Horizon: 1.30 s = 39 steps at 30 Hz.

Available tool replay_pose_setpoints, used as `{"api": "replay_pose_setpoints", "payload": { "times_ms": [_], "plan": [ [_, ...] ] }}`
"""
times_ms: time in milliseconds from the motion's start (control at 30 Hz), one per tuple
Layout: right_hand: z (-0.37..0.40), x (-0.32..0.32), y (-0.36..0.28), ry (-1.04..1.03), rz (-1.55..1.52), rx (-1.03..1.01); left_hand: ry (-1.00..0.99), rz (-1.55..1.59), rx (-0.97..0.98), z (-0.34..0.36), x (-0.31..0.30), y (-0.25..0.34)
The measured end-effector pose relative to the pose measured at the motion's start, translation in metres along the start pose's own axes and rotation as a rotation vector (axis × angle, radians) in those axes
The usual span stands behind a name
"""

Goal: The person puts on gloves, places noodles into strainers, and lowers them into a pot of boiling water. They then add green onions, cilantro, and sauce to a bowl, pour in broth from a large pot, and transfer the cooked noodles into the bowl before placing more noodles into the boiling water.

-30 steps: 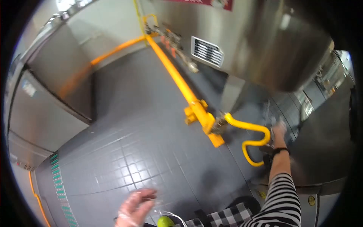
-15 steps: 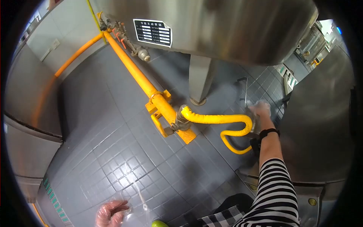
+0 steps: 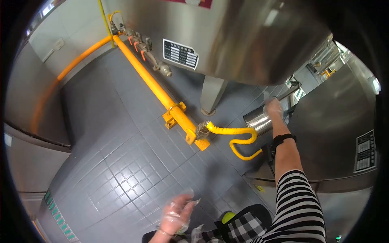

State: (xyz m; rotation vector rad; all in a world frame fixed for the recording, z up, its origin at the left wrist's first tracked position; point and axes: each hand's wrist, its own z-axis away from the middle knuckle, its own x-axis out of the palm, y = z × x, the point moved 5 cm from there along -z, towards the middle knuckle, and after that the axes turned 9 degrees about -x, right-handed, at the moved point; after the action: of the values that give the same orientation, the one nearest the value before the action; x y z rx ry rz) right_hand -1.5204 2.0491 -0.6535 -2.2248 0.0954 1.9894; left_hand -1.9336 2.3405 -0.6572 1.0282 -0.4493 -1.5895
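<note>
My right hand (image 3: pixel 274 108), in a clear plastic glove, reaches far forward at the right with its fingers closed on a perforated metal basket (image 3: pixel 258 120). The basket is tilted, and a long bar extends up and right behind it. My left hand (image 3: pixel 178 210), also in a clear glove, is raised over the floor at the bottom centre. Its fingers are apart and slightly blurred, with nothing in them. A yellow hose (image 3: pixel 239 131) curls just below the basket.
An orange pipe (image 3: pixel 150 81) runs diagonally along the tiled floor (image 3: pixel 133 158). A big steel vessel (image 3: pixel 243 40) stands overhead on a grey leg (image 3: pixel 212 94). Another steel vessel (image 3: pixel 332 129) is at the right. Red-handled valves (image 3: pixel 142 50) are at the upper left.
My right hand now has the perforated basket, which has come into view beside the hose. My left hand has moved right and up, its fingers more spread. The camera view has shifted.
</note>
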Motion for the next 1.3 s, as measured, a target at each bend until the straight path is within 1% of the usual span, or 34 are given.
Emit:
{"api": "replay_pose_setpoints", "payload": {
  "times_ms": [33, 67, 100, 133, 167, 200, 233, 267, 333, 367, 400, 467, 500, 567, 600, 633, 667, 700, 733, 767, 800, 833, 867, 900, 933, 1000, 1033, 1067, 1100, 1133, 1167, 1200, 1267, 1300],
  "plan": [
    [-0.011, -0.005, -0.002, -0.066, 0.046, -0.046, 0.058, -0.243, 0.048, 0.006, -0.006, 0.004],
    [-0.002, -0.006, 0.01, -0.168, 0.141, -0.106, 0.014, -0.225, -0.003, 0.03, -0.001, -0.003],
    [-0.003, -0.026, 0.008, -0.145, 0.102, -0.061, 0.03, -0.21, 0.107, 0.016, -0.007, 0.009],
    [-0.005, -0.04, 0.006, -0.139, 0.109, -0.059, 0.012, -0.202, 0.181, 0.019, -0.007, 0.013],
    [-0.006, -0.053, 0.009, -0.079, 0.166, -0.101, -0.052, 0.117, -0.081, 0.021, 0.002, -0.003],
    [-0.012, -0.073, 0.003, -0.006, 0.218, -0.154, -0.05, 0.133, -0.075, 0.021, 0.01, -0.003],
    [-0.012, -0.091, -0.002, -0.044, 0.263, -0.12, -0.014, 0.094, -0.063, 0.025, 0.014, -0.005],
    [0.001, -0.092, -0.007, -0.037, 0.269, -0.129, 0.023, 0.055, -0.047, 0.02, 0.022, -0.025],
    [0.027, -0.123, -0.027, -0.113, 0.356, -0.429, 0.025, 0.096, -0.066, 0.032, 0.025, -0.022],
    [0.031, -0.134, -0.03, -0.116, 0.344, -0.444, 0.021, 0.124, -0.084, 0.036, 0.029, -0.022],
    [0.037, -0.145, -0.033, -0.111, 0.302, -0.404, 0.018, 0.131, -0.076, 0.04, 0.033, -0.025],
    [0.053, -0.167, -0.036, -0.098, 0.21, -0.336, 0.002, 0.223, -0.125, 0.052, 0.042, -0.042],
    [0.065, -0.179, -0.037, -0.098, 0.171, -0.316, -0.006, 0.217, -0.111, 0.059, 0.047, -0.045],
    [0.093, -0.199, -0.045, -0.114, 0.073, -0.295, 0.074, 0.388, -0.186, 0.079, 0.046, -0.061],
    [0.111, -0.211, -0.045, -0.124, 0.024, -0.284, 0.062, 0.372, -0.17, 0.092, 0.05, -0.069],
    [0.13, -0.22, -0.048, -0.147, -0.027, -0.277, 0.061, 0.416, -0.194, 0.108, 0.053, -0.08],
    [0.147, -0.23, -0.054, -0.174, -0.078, -0.273, 0.061, 0.456, -0.214, 0.118, 0.048, -0.078],
    [0.167, -0.239, -0.06, -0.214, -0.121, -0.27, 0.042, 0.431, -0.195, 0.131, 0.035, -0.06],
    [0.201, -0.284, -0.08, -0.298, -0.148, -0.222, 0.047, 0.48, -0.204, 0.156, 0.014, -0.037],
    [0.214, -0.264, -0.068, -0.353, -0.244, -0.212, 0.048, 0.526, -0.213, 0.178, -0.005, -0.012],
    [0.238, -0.279, -0.075, -0.516, -0.162, -0.226, 0.018, 0.491, -0.193, 0.195, -0.019, 0.009],
    [0.264, -0.273, -0.068, -0.46, -0.242, -0.246, 0.019, 0.469, -0.167, 0.211, -0.035, 0.03],
    [0.294, -0.297, -0.07, -0.438, -0.352, -0.232, 0.023, 0.448, -0.138, 0.226, -0.05, 0.052],
    [0.317, -0.319, -0.071, -0.453, -0.348, -0.259, 0.065, 0.261, 0.01, 0.241, -0.065, 0.084],
    [0.342, -0.334, -0.066, -0.482, -0.388, -0.312, 0.041, 0.229, 0.033, 0.254, -0.074, 0.108],
    [0.384, -0.372, -0.055, -0.619, -0.398, -0.443, -0.043, -0.156, 0.248, 0.284, -0.086, 0.165],
    [0.401, -0.395, -0.046, -0.653, -0.408, -0.473, -0.048, -0.159, 0.385, 0.304, -0.091, 0.197],
    [0.415, -0.415, -0.035, -0.684, -0.416, -0.51, -0.075, -0.179, 0.412, 0.31, -0.09, 0.214],
    [0.423, -0.43, -0.015, -0.663, -0.426, -0.48, -0.044, -0.24, 0.61, 0.32, -0.087, 0.233],
    [0.437, -0.445, 0.001, -0.624, -0.412, -0.603, -0.016, -0.299, 0.806, 0.335, -0.085, 0.251],
    [0.453, -0.462, 0.015, -0.584, -0.397, -0.724, -0.068, -0.38, 0.891, 0.35, -0.085, 0.284],
    [0.461, -0.489, 0.029, -0.56, -0.414, -0.693, -0.092, -0.403, 0.919, 0.363, -0.084, 0.31],
    [0.479, -0.537, 0.065, -0.839, -0.112, -0.68, 0.113, -0.427, 0.994, 0.385, -0.082, 0.367],
    [0.488, -0.543, 0.089, -0.823, -0.119, -0.659, 0.191, -0.464, 1.1, 0.401, -0.081, 0.404]
  ]
}}
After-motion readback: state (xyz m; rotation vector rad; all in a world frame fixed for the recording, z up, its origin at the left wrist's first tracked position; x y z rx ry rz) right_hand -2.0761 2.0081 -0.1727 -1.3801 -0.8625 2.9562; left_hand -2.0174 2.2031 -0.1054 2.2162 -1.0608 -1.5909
